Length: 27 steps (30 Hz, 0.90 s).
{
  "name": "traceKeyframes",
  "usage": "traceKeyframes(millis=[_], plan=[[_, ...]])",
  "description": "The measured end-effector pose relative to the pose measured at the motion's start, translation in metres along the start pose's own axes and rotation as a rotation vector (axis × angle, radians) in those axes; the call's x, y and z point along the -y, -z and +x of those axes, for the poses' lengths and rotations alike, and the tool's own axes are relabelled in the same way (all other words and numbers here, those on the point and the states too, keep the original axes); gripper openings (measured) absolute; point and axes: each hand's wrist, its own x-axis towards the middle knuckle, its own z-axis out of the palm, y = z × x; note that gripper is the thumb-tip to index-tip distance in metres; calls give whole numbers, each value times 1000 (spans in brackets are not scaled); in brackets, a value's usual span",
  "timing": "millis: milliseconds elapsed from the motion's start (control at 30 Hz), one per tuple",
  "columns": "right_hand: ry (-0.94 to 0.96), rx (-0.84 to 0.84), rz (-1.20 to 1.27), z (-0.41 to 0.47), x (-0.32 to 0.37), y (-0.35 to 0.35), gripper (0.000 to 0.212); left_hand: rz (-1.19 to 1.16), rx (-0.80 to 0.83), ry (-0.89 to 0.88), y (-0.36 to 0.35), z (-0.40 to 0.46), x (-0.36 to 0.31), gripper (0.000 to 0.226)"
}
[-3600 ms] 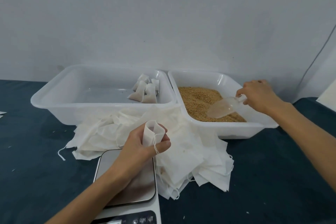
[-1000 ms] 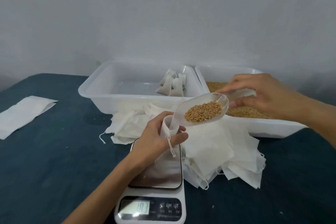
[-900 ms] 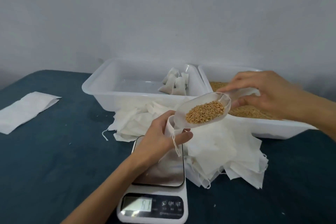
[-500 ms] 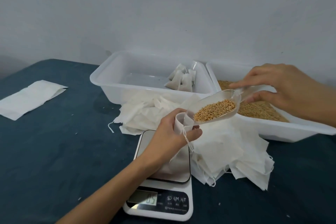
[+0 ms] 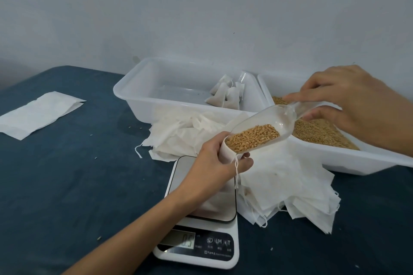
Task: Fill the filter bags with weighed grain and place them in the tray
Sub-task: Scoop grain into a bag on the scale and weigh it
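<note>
Two white tubs (image 5: pixel 138 87) on blue tabletop (image 5: pixel 67 174).

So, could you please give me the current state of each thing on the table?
Left hand: grips an open filter bag above the scale.
Right hand: pinches the scoop handle.
Scoop: tilted, holds grain, lip at the bag mouth.
Scale: switched on, digits lit.
Left tray: holds a few filled bags.
Right tray: holds loose grain.
Bag pile: empty, loosely heaped.
</note>
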Motion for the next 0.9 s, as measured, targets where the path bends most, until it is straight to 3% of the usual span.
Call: traceKeyframes(millis=[467,767,900], plan=[[14,-35,14,-3,-4,-6,40,35,-42,17,0,0,1,39],[-135,18,206,-14,-2,-29,36,52,18,46,8,3,-5,33],[-182,34,347,-16,4,-40,33,55,62,88,15,3,-10,42]])
